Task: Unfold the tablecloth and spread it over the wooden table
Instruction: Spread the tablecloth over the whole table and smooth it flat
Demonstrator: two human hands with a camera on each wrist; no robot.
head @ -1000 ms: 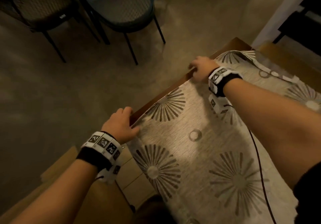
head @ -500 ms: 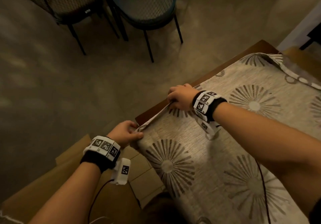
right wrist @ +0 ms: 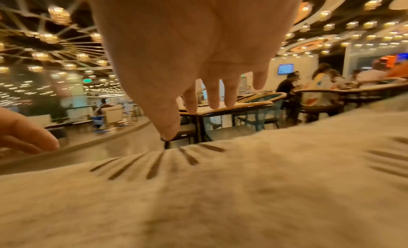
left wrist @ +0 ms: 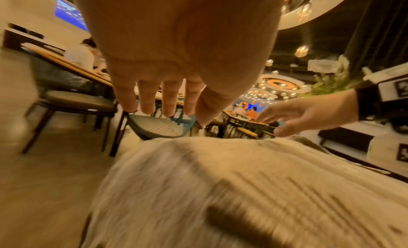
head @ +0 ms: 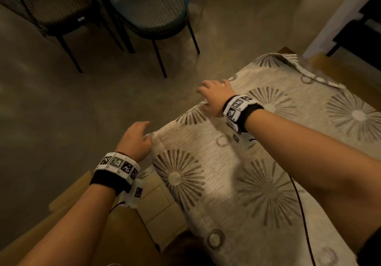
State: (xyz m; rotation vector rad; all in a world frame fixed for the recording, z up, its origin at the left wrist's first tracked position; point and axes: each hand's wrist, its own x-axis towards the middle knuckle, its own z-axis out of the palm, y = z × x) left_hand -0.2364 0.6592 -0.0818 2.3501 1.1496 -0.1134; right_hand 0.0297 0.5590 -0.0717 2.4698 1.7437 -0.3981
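Your left hand (head: 135,140) hangs just off the corner of the tablecloth (head: 237,183), fingers (left wrist: 145,101) straight and a little spread, holding nothing; the left wrist view shows them above the cloth's edge with the floor (head: 61,111) beyond. Your right hand (head: 216,96) is further along the same edge, away from your left, fingers loosely spread and empty, reaching out past the fold of the cloth; whether its palm touches the fabric cannot be told. The tablecloth, pale with dark sunburst and ring prints, lies spread under both forearms and drapes down past the edge in front of your fingertips. At the far corner beyond your right hand a strip of it is turned back, showing a bit of the wooden table (head: 285,50). Past both hands, across the floor, stand two chairs (head: 152,14).
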